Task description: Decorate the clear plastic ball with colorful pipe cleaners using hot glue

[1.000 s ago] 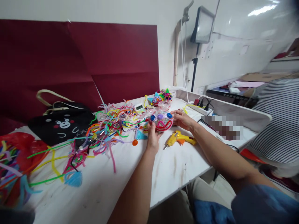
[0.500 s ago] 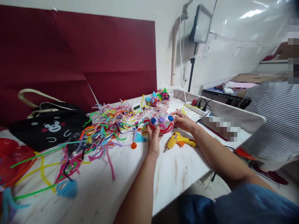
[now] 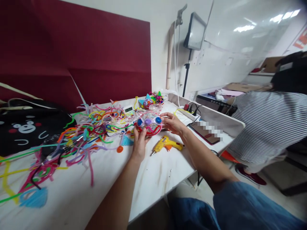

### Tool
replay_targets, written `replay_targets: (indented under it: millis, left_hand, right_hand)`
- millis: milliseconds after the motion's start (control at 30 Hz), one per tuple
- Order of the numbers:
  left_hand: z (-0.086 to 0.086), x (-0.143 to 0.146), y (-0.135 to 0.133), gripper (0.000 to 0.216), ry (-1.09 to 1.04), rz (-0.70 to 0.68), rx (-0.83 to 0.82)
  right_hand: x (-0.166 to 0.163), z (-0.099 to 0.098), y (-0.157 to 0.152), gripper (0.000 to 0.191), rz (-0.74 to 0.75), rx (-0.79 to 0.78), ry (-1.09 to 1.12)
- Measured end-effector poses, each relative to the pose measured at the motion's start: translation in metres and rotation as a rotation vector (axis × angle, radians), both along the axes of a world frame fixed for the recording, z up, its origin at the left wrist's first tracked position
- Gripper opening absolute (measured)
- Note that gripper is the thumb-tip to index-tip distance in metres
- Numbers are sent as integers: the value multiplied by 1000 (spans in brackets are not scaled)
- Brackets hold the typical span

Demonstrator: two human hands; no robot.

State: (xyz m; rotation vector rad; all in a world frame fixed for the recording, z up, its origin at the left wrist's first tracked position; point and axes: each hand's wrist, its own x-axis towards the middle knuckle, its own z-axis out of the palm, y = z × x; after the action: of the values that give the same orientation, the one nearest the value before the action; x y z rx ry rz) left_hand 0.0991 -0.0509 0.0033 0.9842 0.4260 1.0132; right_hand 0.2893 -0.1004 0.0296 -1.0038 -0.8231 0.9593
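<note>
A round clear craft face (image 3: 149,124) is held up just over the white table, trimmed with red and pink pipe cleaners and bearing two blue eyes and a purple nose. My left hand (image 3: 139,143) grips its lower left side, thumb in front. On its right edge, the curved fingers of my right hand (image 3: 174,124) rest against it, their tips partly hidden. Below the craft lies a yellow glue gun (image 3: 166,144), nozzle toward the lower left. A light blue fuzzy triangle (image 3: 127,140) and an orange disc (image 3: 120,149) lie left of my left hand.
Many loose pipe cleaners (image 3: 96,134) spread across the left of the table. A small digital timer (image 3: 129,109) and finished-looking crafts (image 3: 147,101) stand behind. At right are a power strip (image 3: 192,114) and a dark tablet (image 3: 206,132). A person in a striped shirt (image 3: 268,121) is beyond.
The view has turned to the right, so the table's contents sit further left. Both hands keep their places on the craft face. The person in stripes shows more fully, bent over.
</note>
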Motion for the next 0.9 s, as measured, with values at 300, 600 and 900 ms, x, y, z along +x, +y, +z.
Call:
replay_targets:
  millis: [300, 600, 900]
  left_hand:
    - [14, 9, -7, 62, -32, 69, 123]
    - [26, 21, 15, 61, -12, 132, 202]
    - [14, 27, 44, 60, 40, 204, 238]
  right_hand:
    - [9, 26, 1, 49, 83, 50, -43]
    - [27, 31, 45, 51, 184, 100, -3]
    - [32, 22, 86, 56, 241, 94, -7]
